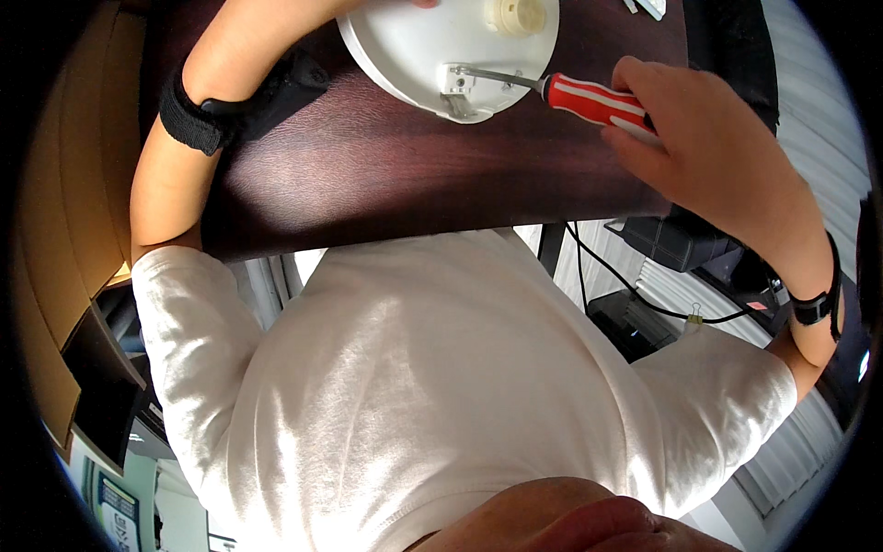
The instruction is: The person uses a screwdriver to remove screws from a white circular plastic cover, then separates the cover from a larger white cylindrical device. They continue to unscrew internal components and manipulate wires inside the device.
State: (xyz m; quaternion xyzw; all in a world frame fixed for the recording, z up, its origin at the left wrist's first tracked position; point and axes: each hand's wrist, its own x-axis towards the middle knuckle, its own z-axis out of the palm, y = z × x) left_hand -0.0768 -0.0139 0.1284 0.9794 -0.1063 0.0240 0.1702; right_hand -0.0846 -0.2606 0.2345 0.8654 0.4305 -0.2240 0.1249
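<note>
A screwdriver [602,101] with a red and white handle is gripped in my right hand [681,133], its shaft pointing left. The tip rests at a small white terminal block [457,79] on a round white base [405,69], which looks like a lamp base. A cream-coloured socket [517,16] stands up from the base near the top of the view. My left forearm [248,41] reaches past the upper edge. Only a fingertip of my left hand [423,3] shows, over the base; the other fingers are out of sight.
The base lies on a dark reddish-brown table [368,175], whose near edge runs in front of my body. A small white item [651,7] sits at the far right. Below the table's right side are a black cable [635,293] and a dark box [630,327]. Cardboard [78,184] stands at left.
</note>
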